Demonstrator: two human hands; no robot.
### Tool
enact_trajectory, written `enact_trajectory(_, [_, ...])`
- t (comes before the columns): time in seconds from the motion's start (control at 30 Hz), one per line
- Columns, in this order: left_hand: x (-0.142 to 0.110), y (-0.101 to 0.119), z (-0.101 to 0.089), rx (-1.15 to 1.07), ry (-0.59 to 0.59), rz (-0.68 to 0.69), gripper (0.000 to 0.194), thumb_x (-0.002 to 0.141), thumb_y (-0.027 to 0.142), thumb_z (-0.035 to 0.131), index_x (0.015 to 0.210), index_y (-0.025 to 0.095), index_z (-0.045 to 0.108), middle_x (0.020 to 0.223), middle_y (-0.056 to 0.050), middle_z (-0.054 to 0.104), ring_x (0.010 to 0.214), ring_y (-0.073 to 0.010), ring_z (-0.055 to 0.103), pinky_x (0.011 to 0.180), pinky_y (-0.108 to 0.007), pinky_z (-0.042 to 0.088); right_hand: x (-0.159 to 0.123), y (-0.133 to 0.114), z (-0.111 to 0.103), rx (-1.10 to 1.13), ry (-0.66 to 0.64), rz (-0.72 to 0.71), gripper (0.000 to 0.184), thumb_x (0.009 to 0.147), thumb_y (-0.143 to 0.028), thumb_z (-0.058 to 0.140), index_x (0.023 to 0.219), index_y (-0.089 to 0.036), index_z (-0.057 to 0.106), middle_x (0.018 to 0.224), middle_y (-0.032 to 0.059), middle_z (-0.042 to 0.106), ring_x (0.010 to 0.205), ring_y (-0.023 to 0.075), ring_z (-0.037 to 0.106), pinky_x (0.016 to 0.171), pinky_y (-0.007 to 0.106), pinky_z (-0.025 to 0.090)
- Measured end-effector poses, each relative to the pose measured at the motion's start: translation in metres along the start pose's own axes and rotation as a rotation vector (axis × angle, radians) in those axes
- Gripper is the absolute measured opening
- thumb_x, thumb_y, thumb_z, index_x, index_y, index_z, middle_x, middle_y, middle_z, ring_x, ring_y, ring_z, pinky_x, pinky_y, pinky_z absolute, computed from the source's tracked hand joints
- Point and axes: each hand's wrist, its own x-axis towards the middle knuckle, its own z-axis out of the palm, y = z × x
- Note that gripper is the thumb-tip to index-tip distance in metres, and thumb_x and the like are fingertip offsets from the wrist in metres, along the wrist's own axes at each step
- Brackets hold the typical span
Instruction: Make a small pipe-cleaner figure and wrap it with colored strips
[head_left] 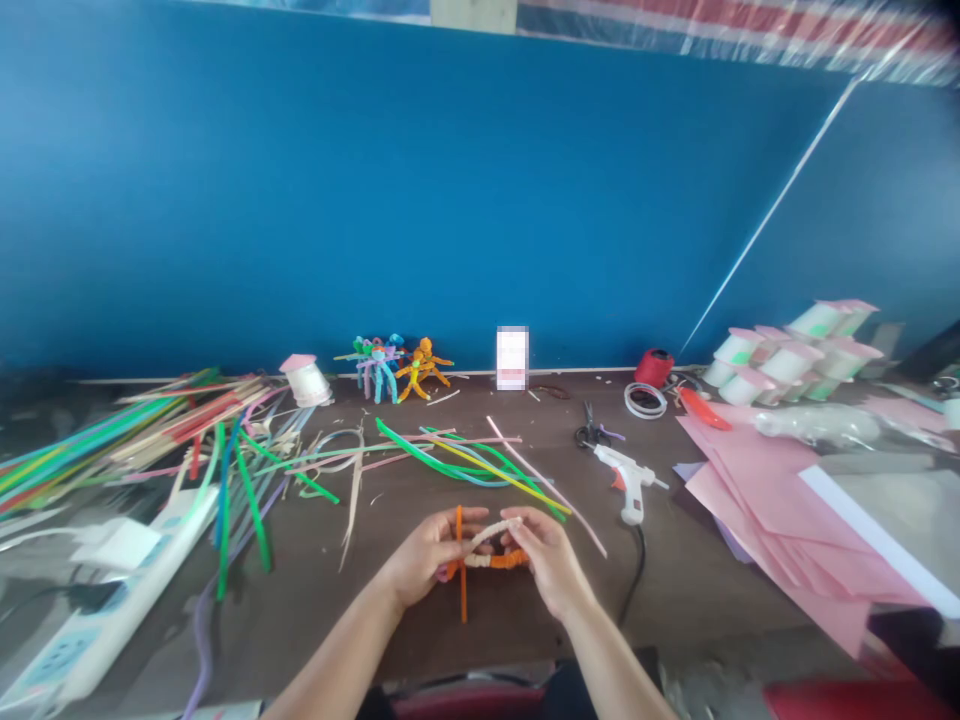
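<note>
Brown table, 2 hands (551, 560) (427, 550) holding orange-and-cream pipe cleaners (508, 561)

Both bare forearms reaching forward, left hand (433, 548) and right hand (546, 553) close together, fingers curled

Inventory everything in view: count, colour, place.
Pipe-cleaner work: one, orange-cream, between hands
Loose pipe cleaners: many, mixed, left, centre
Power strip: one, white, near left
Figures: several, multicoloured, back left
Lone cup: one, white with pink top, back left
Pixelated item: one, white, back centre
Spool: one, red, back right
Coil: one, white, by spool
Scissors: one, black, centre right
Glue gun: one, white, beside scissors
Curved item: one, orange-red, right
Stacked cups: several, white-pink, far right
Plastic-wrapped item: one, clear, right
Sheets: several, pink, right
Table: one, brown, beneath
Panel: one, blue, behind
Left hand, right hand: two, bare, centre front
</note>
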Motion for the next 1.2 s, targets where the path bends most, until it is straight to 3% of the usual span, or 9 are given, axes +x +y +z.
enact_trajectory(0.13, [0.0, 0.001, 0.004, 0.146, 0.037, -0.021, 0.045, 0.07, 0.031, 0.065, 0.109, 0.011, 0.054, 0.088, -0.012, 0.066, 0.065, -0.0135, 0.062, 0.034, -0.012, 0.029, -0.002, 0.0, 0.002, -0.04, -0.001, -0.022, 0.026, 0.068, -0.037, 0.069, 0.081, -0.014, 0.066, 0.06, -0.0006, 0.061, 0.054, 0.0101, 0.055, 0.054, 0.022, 0.044])
enact_trajectory(0.23, [0.004, 0.003, 0.01, 0.289, 0.083, -0.102, 0.039, 0.068, 0.037, 0.064, 0.095, 0.009, 0.061, 0.073, -0.009, 0.066, 0.049, -0.0103, 0.057, 0.029, -0.013, 0.022, -0.003, -0.001, 0.003, -0.032, -0.014, -0.014, 0.027, 0.067, -0.038, 0.07, 0.08, -0.014, 0.065, 0.06, -0.0001, 0.062, 0.053, 0.0106, 0.056, 0.054, 0.023, 0.044])
enact_trajectory(0.37, [0.006, 0.009, 0.015, 0.358, 0.078, -0.147, 0.037, 0.066, 0.042, 0.064, 0.082, 0.008, 0.065, 0.069, -0.007, 0.066, 0.041, -0.0084, 0.052, 0.028, -0.014, 0.021, -0.003, -0.004, 0.003, -0.041, -0.007, 0.018, 0.031, 0.065, -0.04, 0.07, 0.079, -0.014, 0.065, 0.056, -0.0013, 0.06, 0.047, 0.0089, 0.053, 0.049, 0.022, 0.043])
enact_trajectory(0.57, [0.009, 0.014, 0.009, 0.219, -0.12, -0.195, 0.039, 0.067, 0.042, 0.064, 0.086, 0.009, 0.066, 0.073, -0.009, 0.068, 0.038, -0.0067, 0.051, 0.036, -0.017, 0.038, 0.001, -0.016, 0.004, -0.137, -0.056, -0.002, 0.034, 0.064, -0.043, 0.068, 0.078, -0.013, 0.065, 0.055, -0.0017, 0.058, 0.047, 0.009, 0.053, 0.05, 0.022, 0.043])
enact_trajectory(0.67, [0.014, 0.011, 0.007, 0.085, -0.082, -0.188, 0.032, 0.06, 0.035, 0.071, 0.077, 0.008, 0.067, 0.065, -0.007, 0.067, 0.052, -0.0107, 0.059, 0.051, -0.02, 0.047, 0.005, -0.019, 0.003, -0.247, -0.13, -0.013, 0.034, 0.067, -0.045, 0.065, 0.08, -0.013, 0.065, 0.055, -0.0009, 0.059, 0.05, 0.0102, 0.055, 0.051, 0.022, 0.044])
enact_trajectory(0.77, [0.016, 0.008, 0.008, 0.006, 0.027, -0.186, 0.03, 0.055, 0.033, 0.074, 0.069, 0.009, 0.063, 0.057, -0.005, 0.064, 0.051, -0.0113, 0.059, 0.051, -0.021, 0.048, 0.014, -0.026, 0.0, -0.447, -0.228, -0.048, 0.037, 0.073, -0.046, 0.057, 0.087, -0.013, 0.065, 0.06, 0.0016, 0.063, 0.051, 0.0115, 0.057, 0.049, 0.022, 0.044])
enact_trajectory(0.87, [0.015, 0.008, 0.009, -0.008, 0.106, -0.177, 0.033, 0.055, 0.036, 0.073, 0.07, 0.01, 0.06, 0.057, -0.004, 0.064, 0.039, -0.0095, 0.054, 0.034, -0.017, 0.039, 0.027, -0.038, -0.005, -0.767, -0.135, -0.123, 0.039, 0.081, -0.045, 0.042, 0.092, -0.014, 0.063, 0.069, 0.0039, 0.066, 0.049, 0.0117, 0.058, 0.047, 0.022, 0.044])
enact_trajectory(1.0, [0.015, 0.007, 0.005, 0.034, 0.116, -0.15, 0.033, 0.06, 0.038, 0.07, 0.071, 0.01, 0.058, 0.059, -0.003, 0.064, 0.023, -0.0027, 0.037, 0.022, -0.015, 0.023, 0.046, -0.054, -0.013, -0.976, -0.013, -0.179, 0.025, 0.079, -0.032, 0.046, 0.082, -0.016, 0.066, 0.07, 0.004, 0.068, 0.056, 0.0145, 0.061, 0.055, 0.023, 0.044])
enact_trajectory(1.2, [0.016, 0.007, 0.004, -0.07, 0.148, -0.161, 0.035, 0.06, 0.031, 0.071, 0.085, 0.011, 0.058, 0.059, -0.003, 0.063, 0.042, -0.0121, 0.057, 0.028, -0.015, 0.03, 0.074, -0.06, -0.014, -1.28, 0.134, -0.203, 0.018, 0.077, -0.02, 0.049, 0.078, -0.02, 0.066, 0.084, 0.0068, 0.067, 0.083, 0.0207, 0.061, 0.071, 0.027, 0.04])
